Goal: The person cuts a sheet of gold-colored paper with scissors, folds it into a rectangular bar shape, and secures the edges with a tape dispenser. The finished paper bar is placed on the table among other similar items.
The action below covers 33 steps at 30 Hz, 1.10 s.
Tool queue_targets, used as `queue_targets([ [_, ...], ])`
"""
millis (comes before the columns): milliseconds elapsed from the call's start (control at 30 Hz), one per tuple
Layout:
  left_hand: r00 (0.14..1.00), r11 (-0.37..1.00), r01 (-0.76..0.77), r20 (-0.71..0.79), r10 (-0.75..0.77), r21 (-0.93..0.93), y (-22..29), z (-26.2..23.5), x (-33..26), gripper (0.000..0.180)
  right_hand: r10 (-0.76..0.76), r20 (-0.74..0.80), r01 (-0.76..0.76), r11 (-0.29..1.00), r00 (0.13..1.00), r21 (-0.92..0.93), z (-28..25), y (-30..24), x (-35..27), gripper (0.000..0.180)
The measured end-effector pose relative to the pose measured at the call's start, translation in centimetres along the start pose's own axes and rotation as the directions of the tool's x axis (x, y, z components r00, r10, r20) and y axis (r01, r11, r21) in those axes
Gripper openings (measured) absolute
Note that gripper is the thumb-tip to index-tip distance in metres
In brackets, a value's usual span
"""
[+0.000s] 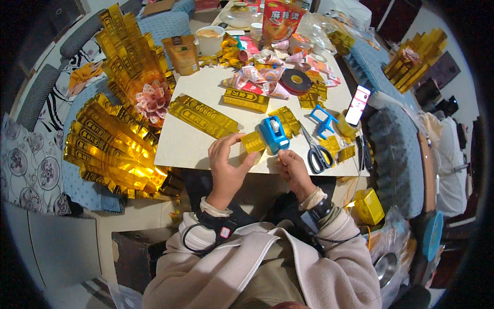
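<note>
Near the table's front edge, my left hand (229, 162) holds a small folded gold paper piece (252, 142) between thumb and fingers. Just right of it stands a blue tape dispenser (274, 135) with a roll of tape in it. My right hand (294, 169) is closed in a pinch at the dispenser's near end; what its fingertips hold, if anything, is too small to make out. A long flat gold paper strip (206, 117) lies to the left of the dispenser. Black-handled scissors (319, 156) lie to the right, blades pointing away from me.
Farther back lie a gold paper bar (246, 100), rolled pink paper cones (257, 77) and a dark reel of tape (296, 81). A blue plastic frame (323, 122) and a lit phone (358, 105) stand right. Fanned gold paper pieces (113, 149) rest left of the table.
</note>
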<state>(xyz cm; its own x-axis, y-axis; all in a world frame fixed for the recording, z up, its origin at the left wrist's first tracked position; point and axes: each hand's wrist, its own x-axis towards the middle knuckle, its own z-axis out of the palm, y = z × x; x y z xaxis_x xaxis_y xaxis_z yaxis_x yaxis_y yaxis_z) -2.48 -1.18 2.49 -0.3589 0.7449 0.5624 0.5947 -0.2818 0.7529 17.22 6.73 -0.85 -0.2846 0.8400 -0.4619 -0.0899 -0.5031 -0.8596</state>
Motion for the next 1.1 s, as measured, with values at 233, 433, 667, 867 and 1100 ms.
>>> queue_targets([
  [233, 1.0, 1.0, -0.001, 0.002, 0.001, 0.004, -0.2, 0.0, 0.0, 0.048, -0.593, 0.215, 0.604, 0.797, 0.776, 0.015, 2.3, -3.1, -1.8, 0.023],
  [433, 1.0, 1.0, 0.0, -0.001, 0.0, 0.013, 0.0, -0.2, 0.0, 0.046, -0.642, 0.42, 0.727, 0.683, 0.642, -0.068, 4.2, -5.6, -2.0, 0.046],
  [667, 1.0, 1.0, -0.026, -0.005, 0.026, 0.008, -0.2, -0.2, 0.0, 0.049, -0.595, 0.474, 0.678, 0.735, 0.648, -0.005, 4.3, -5.2, -1.3, 0.047],
  [867, 1.0, 1.0, -0.025, 0.002, 0.025, 0.016, -0.2, -0.3, 0.0, 0.049, -0.67, 0.407, 0.768, 0.625, 0.621, -0.143, 4.2, -5.0, -1.4, 0.037],
  [1100, 1.0, 1.0, -0.008, 0.0, 0.008, -0.004, -0.2, 0.0, -0.1, 0.048, -0.567, 0.265, 0.593, 0.805, 0.78, -0.023, 4.1, -3.5, -4.9, 0.013],
])
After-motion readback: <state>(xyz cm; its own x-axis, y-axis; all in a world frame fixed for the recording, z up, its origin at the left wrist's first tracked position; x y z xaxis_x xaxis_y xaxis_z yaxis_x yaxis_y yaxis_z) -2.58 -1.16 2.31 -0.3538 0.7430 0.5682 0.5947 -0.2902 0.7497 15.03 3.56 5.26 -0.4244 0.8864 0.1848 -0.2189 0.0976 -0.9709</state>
